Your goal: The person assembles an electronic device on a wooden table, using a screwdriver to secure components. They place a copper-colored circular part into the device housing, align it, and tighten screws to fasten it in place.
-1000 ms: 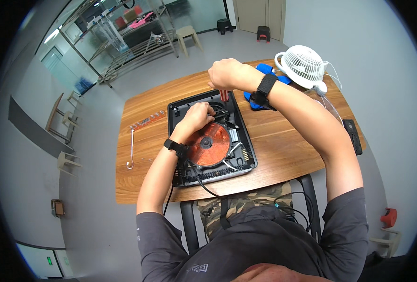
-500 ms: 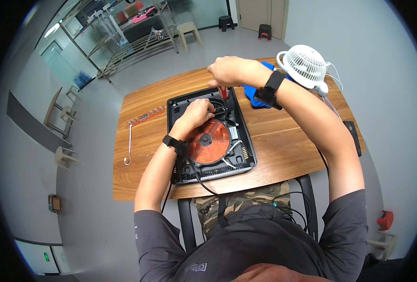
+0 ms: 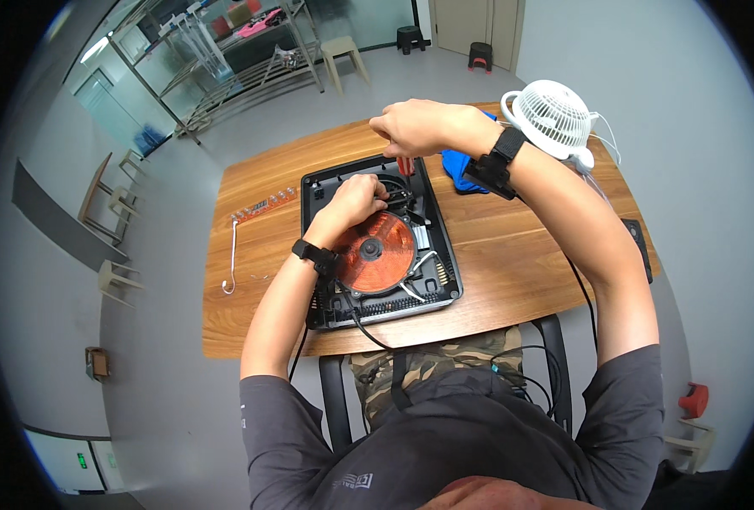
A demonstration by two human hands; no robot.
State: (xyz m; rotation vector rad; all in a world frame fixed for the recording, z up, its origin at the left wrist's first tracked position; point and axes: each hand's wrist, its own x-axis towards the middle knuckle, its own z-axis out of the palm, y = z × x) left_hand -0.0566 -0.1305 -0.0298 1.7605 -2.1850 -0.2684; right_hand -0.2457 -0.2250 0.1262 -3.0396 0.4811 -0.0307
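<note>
An opened induction cooker point(image 3: 445, 255) lies on the wooden table in front of me, its round copper coil point(image 3: 391, 263) bared in the black housing. My right hand point(image 3: 415, 127) is closed round a screwdriver with a red handle point(image 3: 406, 166). The tool stands roughly upright over the cooker's far part; its tip is too small to make out. Just beyond the coil, my left hand point(image 3: 358, 200) rests with curled fingers at the black cooling fan point(image 3: 394, 189). Whether those fingertips pinch something is hidden. White leads point(image 3: 419, 270) run from the coil's right side.
Left of the cooker lie an orange circuit strip point(image 3: 264, 206) and a white cable point(image 3: 234, 255). Blue cloth point(image 3: 457, 168) and a white fan point(image 3: 551, 115) sit at the far right. A dark flat object point(image 3: 638, 246) is at the table's right edge. A black cord point(image 3: 368, 336) hangs over the front edge.
My right hand has shifted very slightly to the left while holding the screwdriver. The left hand stays at the cooling fan, and the cooker lies as before.
</note>
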